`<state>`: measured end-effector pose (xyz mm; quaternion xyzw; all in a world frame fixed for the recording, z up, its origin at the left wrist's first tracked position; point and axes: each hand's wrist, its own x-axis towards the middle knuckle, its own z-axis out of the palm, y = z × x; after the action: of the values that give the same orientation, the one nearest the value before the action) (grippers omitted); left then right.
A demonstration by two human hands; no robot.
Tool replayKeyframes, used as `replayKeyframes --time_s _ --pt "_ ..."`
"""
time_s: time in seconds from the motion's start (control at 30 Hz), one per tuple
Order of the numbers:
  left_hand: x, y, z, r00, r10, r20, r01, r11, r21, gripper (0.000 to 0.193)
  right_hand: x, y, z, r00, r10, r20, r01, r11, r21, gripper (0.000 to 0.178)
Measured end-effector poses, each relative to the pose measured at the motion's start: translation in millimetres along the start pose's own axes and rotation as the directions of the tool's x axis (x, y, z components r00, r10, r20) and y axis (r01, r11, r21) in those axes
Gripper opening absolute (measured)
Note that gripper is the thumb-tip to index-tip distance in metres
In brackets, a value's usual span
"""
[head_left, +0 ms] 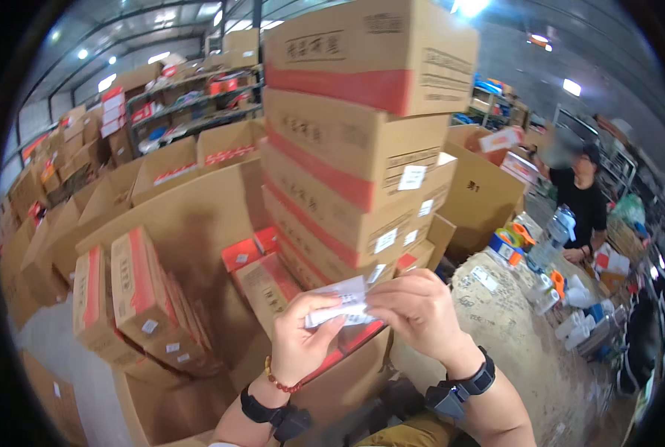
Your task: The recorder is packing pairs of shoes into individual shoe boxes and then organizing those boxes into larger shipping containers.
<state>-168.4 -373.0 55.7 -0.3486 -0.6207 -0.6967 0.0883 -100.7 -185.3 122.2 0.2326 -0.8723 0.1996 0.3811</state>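
Note:
A small white sheet of labels (351,299) is held up in front of the tall stack of cardboard boxes. My left hand (308,331) grips its left side, thumb on top. At its right edge the fingers of my right hand (425,316) are pinched together on the sheet. Whether a single label is peeling away there, I cannot tell. Just beyond my hands rises the stack of brown boxes (310,141) with red bands, and several carry white stickers (411,177). Below the sheet, a cardboard box with a red band (265,287) lies inside a large open carton (235,197).
Several brown boxes (142,287) stand upright at the left. A worktable (489,328) on the right bears tape rolls (507,242), bottles and a large water bottle (554,232). Behind it is a person in black (580,197). Shelves (191,100) hold goods at the back left.

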Motion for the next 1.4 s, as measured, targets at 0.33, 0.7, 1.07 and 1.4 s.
replayKeyframes --time_s 0.33,0.7,1.07,1.4 --pt "9.3 7.9 29.1 0.996 -0.087 -0.006 0.081 0.946 -0.315 0.021 -7.0 -11.7 -35.2 0.934 -0.316 -0.165 0.231 0.890 -0.394 0.016" --pt "-20.3 -2.9 33.3 0.988 -0.139 -0.060 0.089 0.851 -0.518 0.023 147.5 30.2 -88.9 0.670 0.556 -0.492 -0.230 0.785 0.575 0.050" --pt "-21.6 -3.3 111.7 0.940 -0.304 0.156 0.316 0.599 -0.736 0.027 84.1 42.6 -80.5 0.629 0.604 -0.489 0.251 0.438 0.863 0.029" --pt "-31.5 -23.5 125.2 0.915 -0.396 0.085 0.356 0.686 -0.635 0.016 2.6 62.5 -66.7 0.812 0.496 -0.307 -0.405 0.858 0.317 0.018"
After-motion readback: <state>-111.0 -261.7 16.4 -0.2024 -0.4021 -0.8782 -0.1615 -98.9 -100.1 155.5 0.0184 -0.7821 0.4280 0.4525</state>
